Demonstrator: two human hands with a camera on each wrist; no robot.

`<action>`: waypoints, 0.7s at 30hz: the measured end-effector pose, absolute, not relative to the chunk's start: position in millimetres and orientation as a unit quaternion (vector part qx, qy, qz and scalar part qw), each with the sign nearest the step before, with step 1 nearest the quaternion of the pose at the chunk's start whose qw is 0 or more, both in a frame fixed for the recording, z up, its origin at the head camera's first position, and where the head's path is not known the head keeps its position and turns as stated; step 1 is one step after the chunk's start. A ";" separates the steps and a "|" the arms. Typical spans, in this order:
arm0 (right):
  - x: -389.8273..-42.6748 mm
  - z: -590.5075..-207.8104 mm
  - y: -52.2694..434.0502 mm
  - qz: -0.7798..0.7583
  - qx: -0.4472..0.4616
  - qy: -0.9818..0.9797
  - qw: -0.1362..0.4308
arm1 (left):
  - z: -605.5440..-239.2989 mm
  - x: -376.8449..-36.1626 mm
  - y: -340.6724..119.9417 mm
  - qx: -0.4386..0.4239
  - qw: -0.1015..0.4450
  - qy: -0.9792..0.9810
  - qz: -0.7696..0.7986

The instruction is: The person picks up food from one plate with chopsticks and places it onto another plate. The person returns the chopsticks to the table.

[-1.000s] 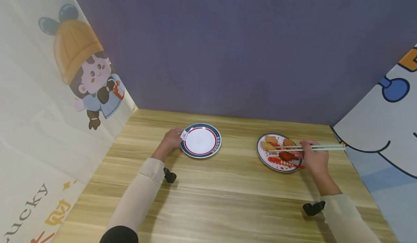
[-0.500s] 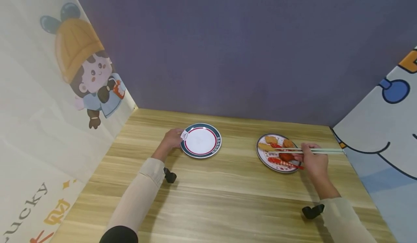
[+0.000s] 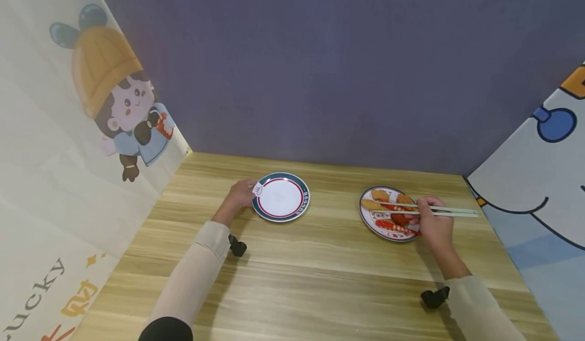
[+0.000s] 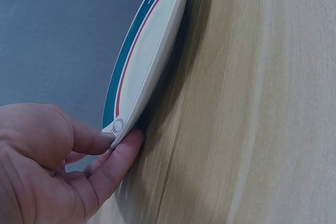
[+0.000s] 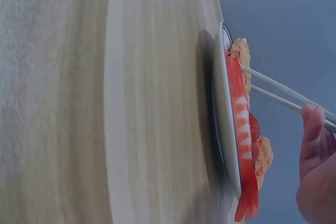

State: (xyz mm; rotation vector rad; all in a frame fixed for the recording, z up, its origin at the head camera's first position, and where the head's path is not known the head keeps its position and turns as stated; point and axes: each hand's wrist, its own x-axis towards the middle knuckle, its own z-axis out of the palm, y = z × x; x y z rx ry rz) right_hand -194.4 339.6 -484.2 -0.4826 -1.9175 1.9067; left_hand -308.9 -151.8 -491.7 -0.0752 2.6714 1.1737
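My left hand [image 3: 239, 196] pinches the near left rim of a bare white plate [image 3: 280, 197] with a teal and red border; in the left wrist view the fingers [image 4: 113, 158] curl under that plate's [image 4: 147, 61] edge. My right hand [image 3: 434, 224] holds a pair of pale chopsticks [image 3: 420, 211] over a second plate [image 3: 367, 219] at the right. That plate carries fried pieces [image 3: 380, 195], a red lump and a shrimp [image 3: 388, 225]. In the right wrist view the chopsticks [image 5: 278, 90] reach the fried piece [image 5: 242, 56] at their tips, above the shrimp [image 5: 242, 129].
Both plates sit on a wooden table [image 3: 311, 270]. A purple wall [image 3: 320, 67] closes the back. Cartoon-printed panels stand along the left [image 3: 68, 128] and right [image 3: 539, 178] sides. Small black wrist cameras [image 3: 237, 247] hang below both sleeves.
The right hand has shifted a little left with the chopsticks, whose tips now reach further over the food plate. The left hand has stayed on the bare plate's rim.
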 end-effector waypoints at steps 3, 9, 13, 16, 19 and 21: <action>-196.1 -485.6 335.4 0.653 -0.181 -0.709 0.196 | -492.2 -309.2 -151.9 -0.025 0.111 0.908 0.403; -200.4 -484.9 332.0 0.650 -0.203 -0.701 0.211 | -493.7 -311.5 -152.8 -0.020 0.108 0.909 0.403; -202.7 -486.1 333.4 0.653 -0.209 -0.694 0.218 | -493.8 -312.1 -153.3 -0.015 0.106 0.908 0.405; -202.8 -487.5 334.0 0.651 -0.216 -0.692 0.224 | -493.3 -311.9 -153.0 -0.014 0.106 0.908 0.406; -201.4 -488.2 334.0 0.651 -0.225 -0.688 0.228 | -493.0 -311.8 -152.9 -0.014 0.106 0.910 0.401; -200.3 -488.2 334.2 0.655 -0.234 -0.682 0.227 | -493.2 -311.8 -152.8 -0.016 0.108 0.910 0.399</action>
